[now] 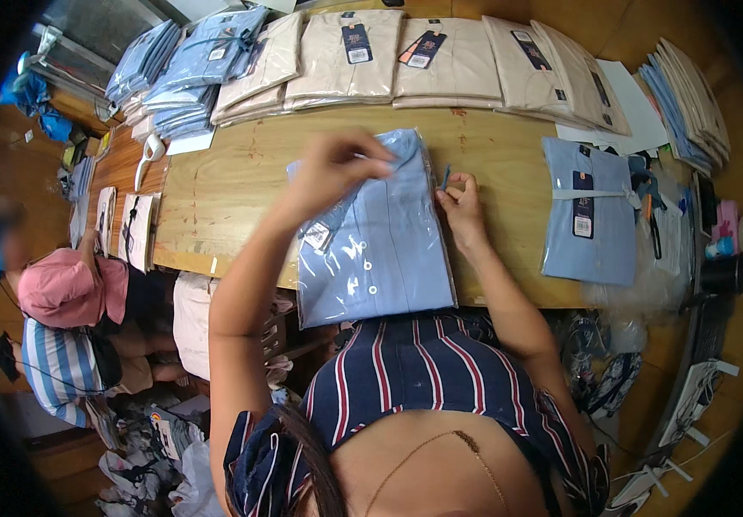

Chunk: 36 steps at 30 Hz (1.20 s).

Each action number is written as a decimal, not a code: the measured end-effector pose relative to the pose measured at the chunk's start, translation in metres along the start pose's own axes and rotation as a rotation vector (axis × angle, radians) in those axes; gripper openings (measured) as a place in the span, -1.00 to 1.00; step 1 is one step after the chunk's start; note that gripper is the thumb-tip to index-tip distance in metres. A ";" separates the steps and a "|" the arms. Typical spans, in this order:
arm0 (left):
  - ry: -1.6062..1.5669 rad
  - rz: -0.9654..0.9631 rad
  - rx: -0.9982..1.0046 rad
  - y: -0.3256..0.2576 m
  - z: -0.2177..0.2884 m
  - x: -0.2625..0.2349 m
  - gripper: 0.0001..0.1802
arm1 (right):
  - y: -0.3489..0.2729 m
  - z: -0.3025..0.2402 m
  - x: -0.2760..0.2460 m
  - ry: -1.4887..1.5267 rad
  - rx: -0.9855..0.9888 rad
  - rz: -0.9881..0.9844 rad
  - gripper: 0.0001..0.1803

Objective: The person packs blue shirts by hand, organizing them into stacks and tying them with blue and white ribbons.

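A light blue shirt, folded in a clear plastic bag, lies in front of me with its bottom end over the table's near edge. White buttons run down its middle, and a tag shows at its left side. My left hand is over the shirt's upper left part, near the collar. Motion smears its fingers, so whether they hold anything cannot be told. Beside the bag's right edge, my right hand pinches a thin, small blue strip between thumb and fingers.
Bagged cream shirts and blue ones line the table's far edge. Another blue shirt with a dark tag lies at right, near scissors. A white handled tool rests at left. Two people are at far left.
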<state>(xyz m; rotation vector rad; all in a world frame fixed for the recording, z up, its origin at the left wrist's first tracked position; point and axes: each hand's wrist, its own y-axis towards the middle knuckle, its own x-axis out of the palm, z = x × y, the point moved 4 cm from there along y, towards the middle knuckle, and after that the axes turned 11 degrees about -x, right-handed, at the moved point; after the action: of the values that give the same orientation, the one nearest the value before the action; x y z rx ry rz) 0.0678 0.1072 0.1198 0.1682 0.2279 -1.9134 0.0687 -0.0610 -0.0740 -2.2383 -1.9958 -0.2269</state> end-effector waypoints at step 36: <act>0.190 -0.430 -0.507 0.039 -0.113 0.113 -0.82 | -0.079 -0.054 -0.052 -0.065 -0.098 -0.399 -0.74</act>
<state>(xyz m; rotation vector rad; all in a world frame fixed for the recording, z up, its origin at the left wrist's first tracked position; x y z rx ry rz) 0.0661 0.0186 -0.0186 -0.0465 0.9275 -2.1929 -0.0171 -0.1129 -0.0315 -1.8967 -2.5037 -0.3002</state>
